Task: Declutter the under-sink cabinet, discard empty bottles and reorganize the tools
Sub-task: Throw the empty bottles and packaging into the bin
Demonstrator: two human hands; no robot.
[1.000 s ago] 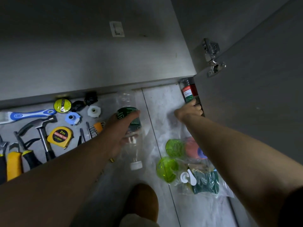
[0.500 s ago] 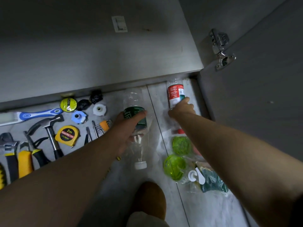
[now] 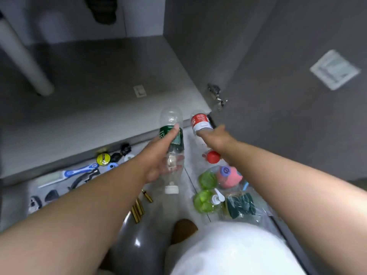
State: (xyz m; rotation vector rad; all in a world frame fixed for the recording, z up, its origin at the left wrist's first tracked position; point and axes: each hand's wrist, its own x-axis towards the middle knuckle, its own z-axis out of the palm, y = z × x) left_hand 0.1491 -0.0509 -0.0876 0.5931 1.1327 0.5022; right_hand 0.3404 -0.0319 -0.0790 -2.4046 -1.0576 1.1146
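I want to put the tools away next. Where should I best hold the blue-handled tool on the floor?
Take the blue-handled tool by its blue handle, from above: it lies flat on the floor, its pale working end points left, and nothing lies on the handle.

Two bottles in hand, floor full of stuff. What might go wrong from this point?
1. Each hand carries one bottle: the left hand grips the green-label bottle, the right hand the red-label bottle. With no hand free, a slip could drop one onto the tools or the clear bag of supplies below.
2. Small brass-coloured pieces lie loose on the floor close to the person; a step there could scatter them or cause a stumble.
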